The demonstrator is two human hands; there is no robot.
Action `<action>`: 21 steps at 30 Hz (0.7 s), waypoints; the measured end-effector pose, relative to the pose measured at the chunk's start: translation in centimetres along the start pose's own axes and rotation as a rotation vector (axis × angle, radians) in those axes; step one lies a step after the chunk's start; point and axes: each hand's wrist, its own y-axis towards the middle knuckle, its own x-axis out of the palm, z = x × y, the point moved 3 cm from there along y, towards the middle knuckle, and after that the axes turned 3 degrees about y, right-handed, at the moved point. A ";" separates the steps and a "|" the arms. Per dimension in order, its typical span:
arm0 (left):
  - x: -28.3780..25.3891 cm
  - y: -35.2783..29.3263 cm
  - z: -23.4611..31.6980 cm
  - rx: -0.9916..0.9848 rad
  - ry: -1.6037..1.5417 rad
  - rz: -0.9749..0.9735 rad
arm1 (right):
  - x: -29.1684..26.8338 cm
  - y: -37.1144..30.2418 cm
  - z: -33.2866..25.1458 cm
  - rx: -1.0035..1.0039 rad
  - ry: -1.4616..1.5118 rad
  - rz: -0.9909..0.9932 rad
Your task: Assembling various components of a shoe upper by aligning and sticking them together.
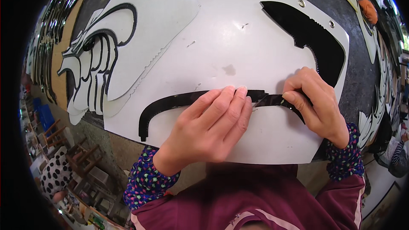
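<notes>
On a white sheet (230,51) lies a long curved black strip (168,102), its left end bending down toward me. My left hand (208,123) presses its bunched fingers onto the right part of this strip, hiding some of it. A second black strip (272,99) curves down to the right, and its pointed left end meets or slightly overlaps the first. Between thumb and bent fingers, my right hand (316,104) pinches this second strip. Beyond that hand rests a wide black blade-shaped piece (319,38) with notched edges, its lower end close to my fingers.
Stacked white cut-out shapes (147,30) with black edging cover the left of the sheet. Metal eyelets (301,3) sit along its upper right edge. More pale cut pieces (375,102) lie far right, near an orange thing (368,11). Wooden stools (83,155) stand on the floor at left.
</notes>
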 end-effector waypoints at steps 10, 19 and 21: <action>-0.5 0.3 0.1 -0.064 -0.046 -0.002 | 0.0 0.4 0.0 0.058 0.005 -0.002; -0.5 0.2 0.1 -0.072 -0.054 -0.003 | 0.0 0.7 0.2 0.055 0.001 -0.013; -0.4 0.3 0.0 -0.064 -0.047 0.006 | 0.0 0.6 0.1 0.050 -0.017 -0.021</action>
